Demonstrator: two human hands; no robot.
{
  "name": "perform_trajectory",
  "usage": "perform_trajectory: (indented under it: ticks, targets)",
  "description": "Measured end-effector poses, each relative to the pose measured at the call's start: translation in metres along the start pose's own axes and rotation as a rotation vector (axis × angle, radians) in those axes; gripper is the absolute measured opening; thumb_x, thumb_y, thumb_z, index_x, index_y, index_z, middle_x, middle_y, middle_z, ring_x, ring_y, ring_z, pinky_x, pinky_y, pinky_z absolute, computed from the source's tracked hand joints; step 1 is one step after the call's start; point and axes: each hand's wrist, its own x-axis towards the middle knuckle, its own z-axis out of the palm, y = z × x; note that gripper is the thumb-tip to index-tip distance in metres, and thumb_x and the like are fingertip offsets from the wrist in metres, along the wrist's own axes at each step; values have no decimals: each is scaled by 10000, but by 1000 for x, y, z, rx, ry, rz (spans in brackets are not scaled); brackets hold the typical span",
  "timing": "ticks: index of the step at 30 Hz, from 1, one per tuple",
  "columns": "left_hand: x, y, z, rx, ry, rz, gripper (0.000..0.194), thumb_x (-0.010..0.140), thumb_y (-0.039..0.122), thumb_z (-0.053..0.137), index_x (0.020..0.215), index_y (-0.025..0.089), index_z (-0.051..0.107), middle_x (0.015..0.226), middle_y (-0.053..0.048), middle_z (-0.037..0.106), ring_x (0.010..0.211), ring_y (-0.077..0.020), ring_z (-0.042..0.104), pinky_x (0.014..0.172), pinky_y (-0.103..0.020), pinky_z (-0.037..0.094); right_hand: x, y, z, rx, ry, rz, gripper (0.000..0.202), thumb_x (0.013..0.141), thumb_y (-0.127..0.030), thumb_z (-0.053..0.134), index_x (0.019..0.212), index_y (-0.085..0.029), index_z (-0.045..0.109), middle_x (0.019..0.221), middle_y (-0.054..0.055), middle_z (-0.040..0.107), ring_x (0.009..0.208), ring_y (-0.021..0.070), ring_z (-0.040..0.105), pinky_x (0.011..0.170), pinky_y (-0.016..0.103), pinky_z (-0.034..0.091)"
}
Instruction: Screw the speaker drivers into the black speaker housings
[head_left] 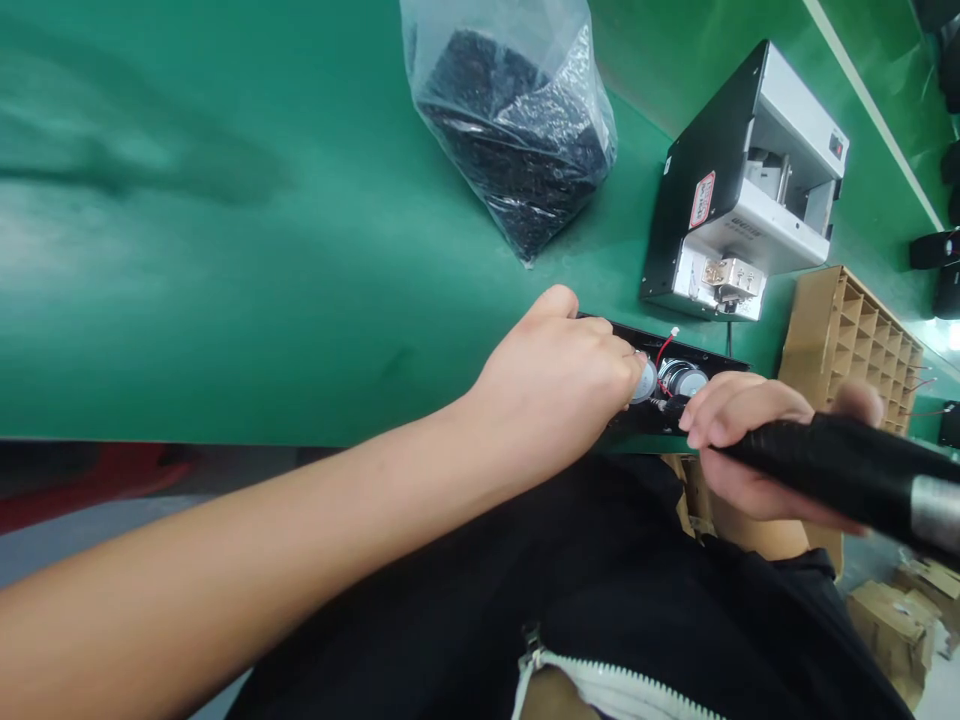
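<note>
A long black speaker housing [637, 333] lies on the green table near its front edge, with round speaker drivers [686, 381] and a red wire with a white plug showing inside. My left hand [566, 365] is closed over the housing's left part, its fingertips mostly hidden from view. In my right hand [750, 440] is a black electric screwdriver [847, 465], fingers wrapped round its body. Its narrow front end points left, down at the housing beside the drivers; whether the tip touches a screw I cannot tell.
A clear plastic bag [517, 130] full of small dark parts rests beyond my left hand. Behind the housing stands a black and silver machine [712, 190]. To the right is a cardboard box with dividers [847, 340]. Cartons [892, 635] sit below the table.
</note>
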Motion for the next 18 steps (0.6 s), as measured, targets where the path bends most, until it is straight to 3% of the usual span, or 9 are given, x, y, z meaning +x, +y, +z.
perform_trajectory:
  ticks: [2, 4, 8, 12, 15, 18]
  targets:
    - [0, -1, -3, 5, 11, 10, 246, 1047, 88, 734, 931, 304, 719, 897, 34, 886, 863, -259, 783, 878, -479, 462, -7, 18, 10, 26, 146, -84, 746, 1164, -899, 594, 1702, -399, 723, 736, -98, 647, 368, 128, 462, 384, 282, 514]
    - [0, -1, -4, 7, -3, -6, 259, 1040, 57, 726, 936, 294, 727, 902, 27, 883, 872, -264, 786, 880, -478, 463, -9, 29, 11, -27, 140, -61, 841, 1145, -986, 520, 1754, -432, 692, 728, -111, 584, 347, 108, 399, 353, 251, 470]
    - [0, 1, -6, -11, -46, -37, 258, 1066, 61, 702, 961, 286, 767, 926, 16, 881, 902, -275, 791, 897, -488, 463, -5, 30, 0, -5, 95, -11, 823, 1165, -978, 464, 1747, -456, 722, 728, -94, 581, 362, 119, 446, 348, 252, 485]
    - [-1, 1, -8, -19, -57, -37, 263, 1122, 96, 661, 988, 286, 785, 999, 5, 920, 951, -267, 808, 905, -490, 458, -2, 24, -3, 124, 123, 9, 1030, 1152, -1030, 221, 1711, -376, 786, 735, -47, 621, 393, 143, 496, 356, 285, 500]
    - [-2, -2, -7, -18, -73, -22, 204, 1133, 142, 685, 1028, 286, 785, 1068, -7, 946, 993, -272, 820, 906, -493, 466, 0, 19, -4, 106, 138, 2, 1034, 1139, -1050, 255, 1680, -370, 817, 714, -52, 603, 378, 140, 486, 350, 292, 507]
    - [-5, -7, -2, -65, -18, -6, 176, 1118, 169, 689, 1032, 301, 768, 1028, 1, 932, 958, -267, 794, 907, -491, 475, -3, 11, -8, 75, 150, 14, 995, 1121, -1070, 322, 1658, -396, 819, 718, -64, 570, 372, 141, 486, 342, 300, 503]
